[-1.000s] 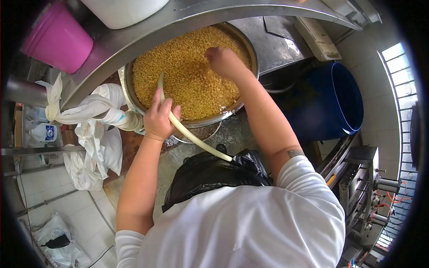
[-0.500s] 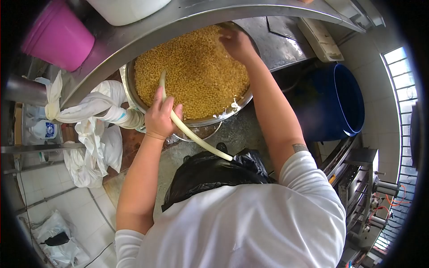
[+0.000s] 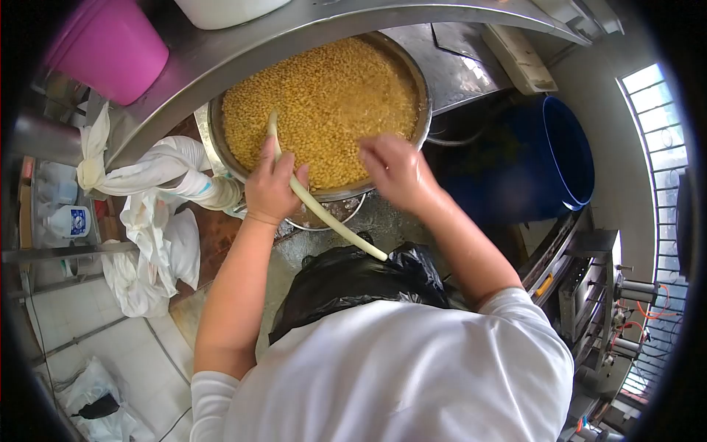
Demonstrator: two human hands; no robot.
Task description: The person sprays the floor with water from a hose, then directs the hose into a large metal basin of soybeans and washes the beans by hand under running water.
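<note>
A pale, flexible hose (image 3: pixel 330 222) runs through my left hand (image 3: pixel 276 184), whose fingers are wrapped round it. The hose tip points into a large round metal basin (image 3: pixel 426 96) full of wet yellow beans (image 3: pixel 317 110). Above the near right part of the basin, close to its rim, is my right hand (image 3: pixel 401 171) with its fingers curled together. Whether anything is inside those fingers is hidden. Water covers part of the beans on the right side.
A steel shelf (image 3: pixel 309 28) crosses above the basin, bearing a pink bucket (image 3: pixel 110 51) and a white tub (image 3: pixel 228 9). To the right stands a blue barrel (image 3: pixel 545 162). White cloths (image 3: pixel 151 243) hang at the left. A black plastic apron (image 3: pixel 353 287) covers my front.
My right hand has come back from the basin's far right side to its near rim, fingers now curled. My left hand keeps the hose in nearly the same place. Water shows more on the beans.
</note>
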